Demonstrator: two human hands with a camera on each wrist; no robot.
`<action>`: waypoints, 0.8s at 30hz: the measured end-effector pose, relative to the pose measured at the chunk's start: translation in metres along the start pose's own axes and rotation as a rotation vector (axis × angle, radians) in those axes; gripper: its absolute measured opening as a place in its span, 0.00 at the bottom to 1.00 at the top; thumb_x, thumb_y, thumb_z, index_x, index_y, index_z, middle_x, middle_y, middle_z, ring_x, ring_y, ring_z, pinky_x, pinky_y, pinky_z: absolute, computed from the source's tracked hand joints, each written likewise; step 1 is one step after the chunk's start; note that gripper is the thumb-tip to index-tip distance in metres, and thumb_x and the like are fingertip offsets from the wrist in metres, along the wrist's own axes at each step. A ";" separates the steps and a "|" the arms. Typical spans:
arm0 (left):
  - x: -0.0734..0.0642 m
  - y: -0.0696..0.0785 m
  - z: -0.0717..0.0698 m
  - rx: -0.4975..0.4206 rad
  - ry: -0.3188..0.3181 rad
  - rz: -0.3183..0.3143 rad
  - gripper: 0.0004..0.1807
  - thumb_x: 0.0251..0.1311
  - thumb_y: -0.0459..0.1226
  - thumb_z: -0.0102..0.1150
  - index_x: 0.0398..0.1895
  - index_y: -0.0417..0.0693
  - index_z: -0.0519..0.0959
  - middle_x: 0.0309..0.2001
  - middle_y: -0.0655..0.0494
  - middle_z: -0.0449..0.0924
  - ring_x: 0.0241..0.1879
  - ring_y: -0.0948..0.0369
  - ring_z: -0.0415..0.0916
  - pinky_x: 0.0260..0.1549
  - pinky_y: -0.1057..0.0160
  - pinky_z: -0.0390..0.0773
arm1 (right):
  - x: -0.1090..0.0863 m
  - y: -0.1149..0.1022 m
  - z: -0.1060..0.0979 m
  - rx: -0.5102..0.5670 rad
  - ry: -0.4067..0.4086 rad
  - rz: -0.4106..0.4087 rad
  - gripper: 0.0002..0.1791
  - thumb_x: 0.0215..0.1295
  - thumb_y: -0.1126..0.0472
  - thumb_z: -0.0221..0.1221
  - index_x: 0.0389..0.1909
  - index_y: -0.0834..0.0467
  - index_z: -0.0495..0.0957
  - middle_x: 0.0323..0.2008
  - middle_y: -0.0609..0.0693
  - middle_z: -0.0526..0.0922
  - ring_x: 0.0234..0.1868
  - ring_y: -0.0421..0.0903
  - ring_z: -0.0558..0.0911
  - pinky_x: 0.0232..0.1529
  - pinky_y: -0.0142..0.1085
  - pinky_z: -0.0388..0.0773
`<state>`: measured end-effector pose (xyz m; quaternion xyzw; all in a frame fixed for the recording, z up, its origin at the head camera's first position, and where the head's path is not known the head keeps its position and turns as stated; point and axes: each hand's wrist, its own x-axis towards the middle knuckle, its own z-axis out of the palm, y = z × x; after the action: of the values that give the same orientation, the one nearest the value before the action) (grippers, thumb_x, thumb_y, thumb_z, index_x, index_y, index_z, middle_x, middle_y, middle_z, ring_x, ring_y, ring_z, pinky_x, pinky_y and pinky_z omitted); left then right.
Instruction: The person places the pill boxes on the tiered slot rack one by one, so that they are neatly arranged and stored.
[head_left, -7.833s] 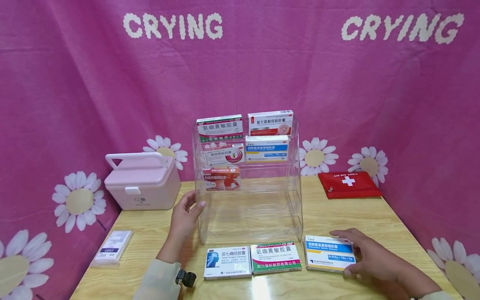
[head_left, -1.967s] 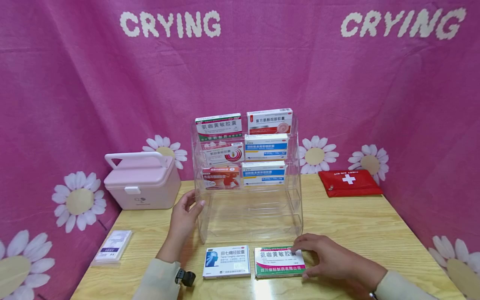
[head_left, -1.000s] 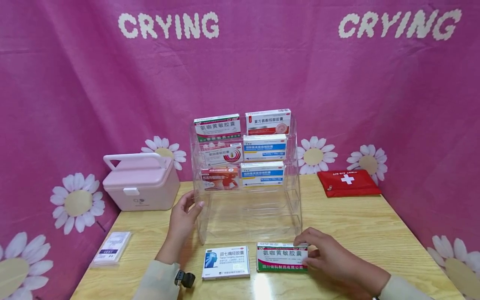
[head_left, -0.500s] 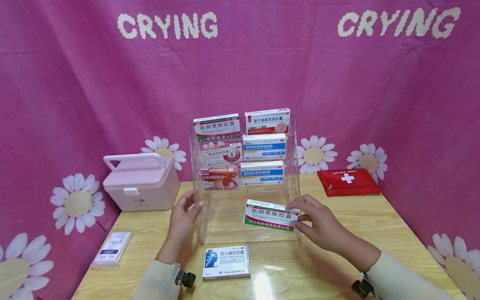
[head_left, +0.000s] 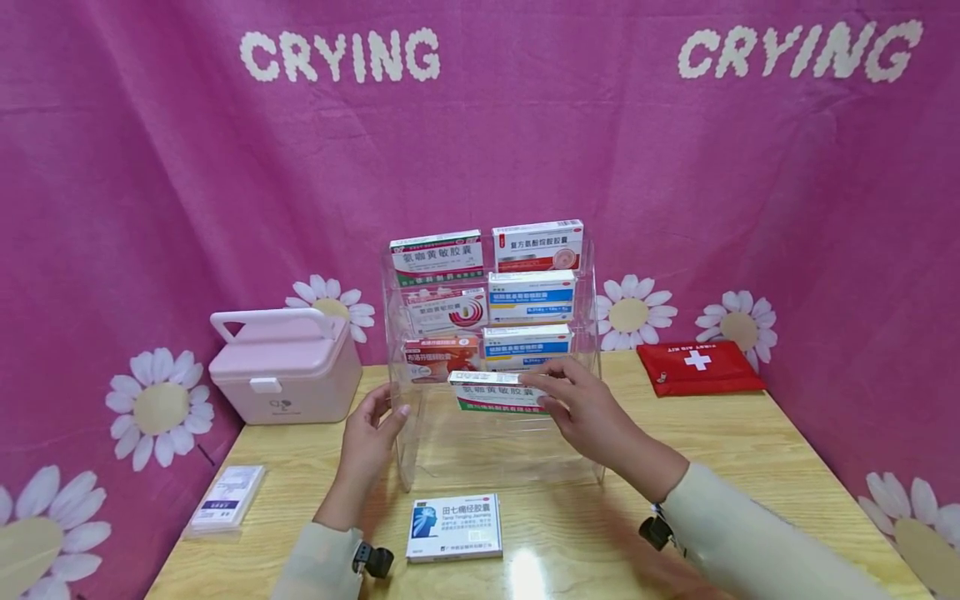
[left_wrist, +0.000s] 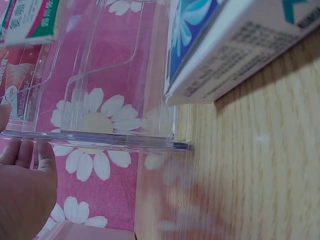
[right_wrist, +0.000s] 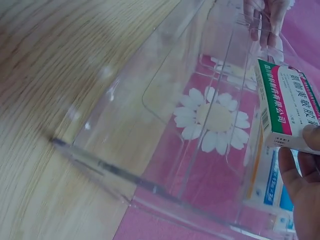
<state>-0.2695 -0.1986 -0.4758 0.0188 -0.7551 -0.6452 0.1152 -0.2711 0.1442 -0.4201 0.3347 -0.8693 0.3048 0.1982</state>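
My right hand (head_left: 600,417) pinches the right end of a white, green and magenta medicine box (head_left: 491,397) before the fourth row of a clear stepped display rack (head_left: 495,454). In the right wrist view, that box (right_wrist: 287,102) sits between thumb and fingers. My left hand (head_left: 367,433) grips the rack's left side panel, thumb in front and fingers behind; the left wrist view shows the fingers (left_wrist: 30,152) at the panel's edge. A white and blue medicine box (head_left: 453,527) lies flat on the table before the rack.
The rack's upper three rows bear several medicine boxes, such as a red one (head_left: 441,358) and a blue-striped one (head_left: 531,298). A pink carry case (head_left: 288,379) stands left, a small white pack (head_left: 225,498) lies nearer, and a red first-aid pouch (head_left: 701,368) lies right.
A blue-striped box went from the table into the rack's third row. My right hand then lifted the green and magenta box and carried it up and left. My left hand stayed put.
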 end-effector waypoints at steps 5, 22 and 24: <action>0.000 0.001 0.000 -0.010 0.000 0.016 0.26 0.76 0.30 0.64 0.74 0.37 0.74 0.67 0.36 0.80 0.72 0.42 0.73 0.57 0.78 0.79 | 0.009 -0.004 0.014 -0.018 -0.043 0.025 0.32 0.66 0.73 0.73 0.67 0.45 0.85 0.59 0.50 0.80 0.62 0.49 0.81 0.60 0.45 0.90; -0.001 0.001 0.001 -0.030 -0.003 -0.002 0.27 0.76 0.30 0.64 0.75 0.37 0.74 0.69 0.35 0.78 0.73 0.46 0.73 0.57 0.80 0.78 | 0.025 -0.011 0.060 0.117 -0.031 0.094 0.21 0.69 0.72 0.71 0.59 0.54 0.86 0.56 0.48 0.82 0.59 0.47 0.85 0.54 0.35 0.91; -0.001 0.001 0.001 -0.031 -0.002 0.002 0.27 0.76 0.30 0.64 0.75 0.37 0.73 0.69 0.35 0.78 0.73 0.45 0.73 0.56 0.80 0.78 | 0.026 -0.012 0.065 0.130 -0.023 0.108 0.20 0.69 0.72 0.71 0.59 0.54 0.86 0.56 0.49 0.82 0.59 0.48 0.86 0.53 0.35 0.91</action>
<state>-0.2689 -0.1975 -0.4752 0.0157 -0.7450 -0.6569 0.1152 -0.2900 0.0821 -0.4482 0.3031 -0.8667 0.3671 0.1492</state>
